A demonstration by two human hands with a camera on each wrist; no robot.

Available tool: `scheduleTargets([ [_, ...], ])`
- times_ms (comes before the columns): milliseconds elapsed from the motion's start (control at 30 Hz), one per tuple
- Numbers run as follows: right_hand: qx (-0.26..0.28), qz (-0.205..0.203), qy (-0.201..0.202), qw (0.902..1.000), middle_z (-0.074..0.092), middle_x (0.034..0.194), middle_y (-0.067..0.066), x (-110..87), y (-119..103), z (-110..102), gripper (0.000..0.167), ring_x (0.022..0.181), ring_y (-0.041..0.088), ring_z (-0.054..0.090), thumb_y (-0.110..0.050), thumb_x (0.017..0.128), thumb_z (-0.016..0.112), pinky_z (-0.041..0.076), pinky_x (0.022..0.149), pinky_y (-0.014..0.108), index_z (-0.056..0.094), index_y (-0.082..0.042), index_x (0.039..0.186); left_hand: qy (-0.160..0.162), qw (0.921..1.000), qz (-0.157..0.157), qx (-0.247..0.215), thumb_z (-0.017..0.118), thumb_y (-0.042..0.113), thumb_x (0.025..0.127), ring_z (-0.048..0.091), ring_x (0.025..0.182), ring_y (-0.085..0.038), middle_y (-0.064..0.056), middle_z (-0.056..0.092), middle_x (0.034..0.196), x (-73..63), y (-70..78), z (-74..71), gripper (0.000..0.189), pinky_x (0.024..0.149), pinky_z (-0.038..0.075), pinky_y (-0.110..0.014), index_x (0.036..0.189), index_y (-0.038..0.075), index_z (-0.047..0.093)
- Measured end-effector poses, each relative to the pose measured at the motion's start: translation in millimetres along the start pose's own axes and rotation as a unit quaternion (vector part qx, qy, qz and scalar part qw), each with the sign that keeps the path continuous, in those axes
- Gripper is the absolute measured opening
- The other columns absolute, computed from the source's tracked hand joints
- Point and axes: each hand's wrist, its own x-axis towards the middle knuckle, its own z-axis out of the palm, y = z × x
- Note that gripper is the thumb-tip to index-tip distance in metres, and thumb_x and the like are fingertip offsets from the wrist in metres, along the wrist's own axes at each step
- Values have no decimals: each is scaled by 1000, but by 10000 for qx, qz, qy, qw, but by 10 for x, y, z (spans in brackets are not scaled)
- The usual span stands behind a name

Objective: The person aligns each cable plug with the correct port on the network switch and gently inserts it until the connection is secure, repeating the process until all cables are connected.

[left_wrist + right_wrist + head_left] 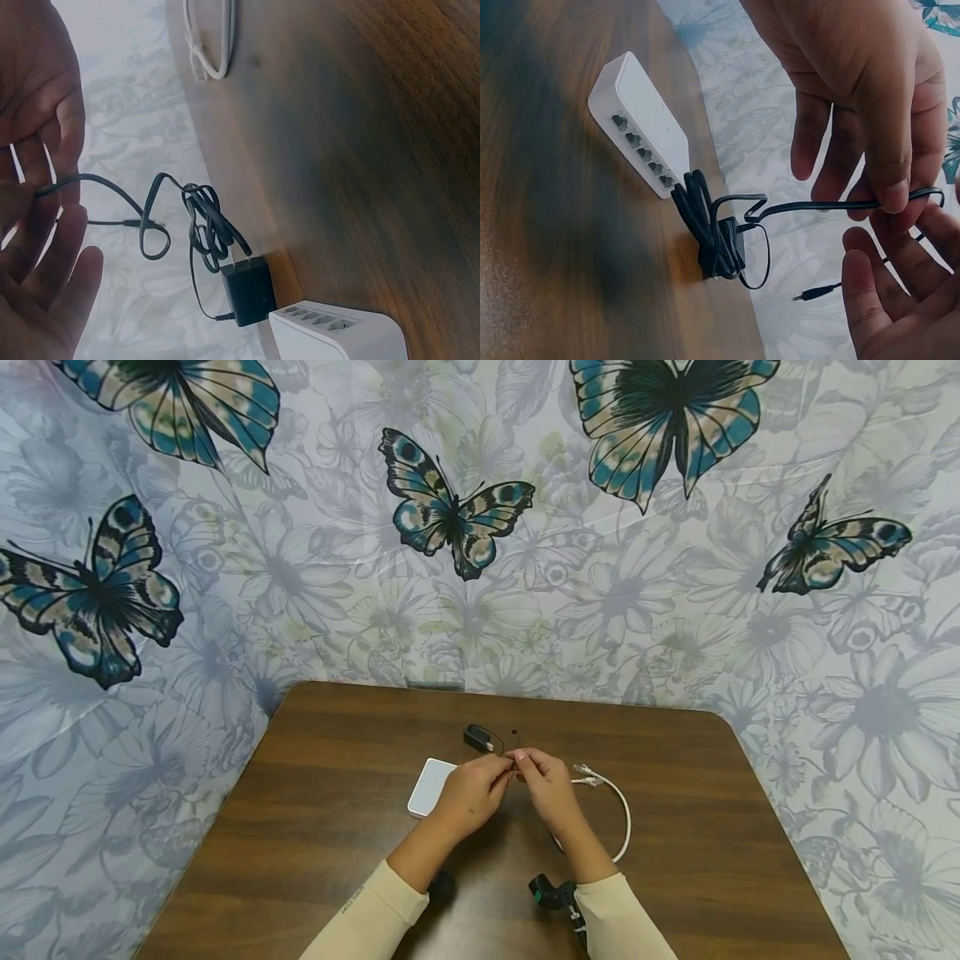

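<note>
My left hand [471, 791] holds the black cable [817, 205] in a narrow pinch, between the thumb and the forefinger. My right hand [550, 787] is nearly at its fingertips; I judge that it also pinches the cable, though part of this contact is hidden. Just after the left pinch the cable makes a tight bend, and its end with the small plug [815, 292] hangs loose beyond the right fingers.

To handle it well, I think both pinches should be light but sure, so that the cable slides and does not fold sharply. It is better to work a short length each time than to pull, because a pull could drag the black adapter [477, 737]. The loose plug also needs attention; it could catch in a loop.

The cable's coiled part [214, 225] is bunched at the adapter, which lies toward the far edge of the worktop [322, 827], a little left of midway between the far corners. The white box [429, 787] with its ports lies nearer to the left edge; the white cable [628, 818] curves toward the right edge, partly behind my right arm.
</note>
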Motion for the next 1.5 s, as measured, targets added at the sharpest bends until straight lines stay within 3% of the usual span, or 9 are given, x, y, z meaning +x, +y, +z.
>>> scheduleTargets([
  [133,-34,-66,21,10000,72,103,18,-41,-178,8,24,92,16,67,-9,102,54,52,90,53,70,8,106,-92,10000,11,34,70,18,94,65,75,-9,6,68,84,-4,-14,1,5,67,54,-30,98,17,73],
  [233,62,-51,112,9999,71,103,21,-38,-172,18,22,90,15,67,-7,101,57,54,88,48,69,10,107,-132,9999,44,26,69,18,94,65,76,-9,6,69,85,-4,-20,2,6,68,54,-30,98,18,73],
  [500,693,222,345,9968,67,112,24,76,143,31,22,97,11,67,-2,97,61,54,84,24,60,12,115,-334,9994,-11,49,66,20,96,63,75,-6,9,67,85,-25,-45,32,6,66,52,-27,97,18,72],
  [1033,1544,68,423,9871,61,107,29,75,148,40,30,90,16,65,13,92,56,53,79,24,40,5,116,-497,9986,-135,90,67,21,95,72,88,-15,3,74,102,-63,-15,20,17,71,57,-35,110,17,74],
  [1367,1564,11,473,9866,61,108,31,75,136,71,25,90,15,64,17,92,54,54,78,23,41,6,110,-459,9981,-385,-144,59,27,100,57,61,-8,8,67,77,-18,0,34,14,53,44,-28,92,19,67],
  [1500,1551,-62,483,9867,62,107,32,73,146,79,23,89,15,65,18,92,53,54,78,23,41,8,109,-482,9972,-530,-215,61,27,99,51,55,-6,9,62,69,-14,9,37,12,49,39,-25,93,18,67],
])
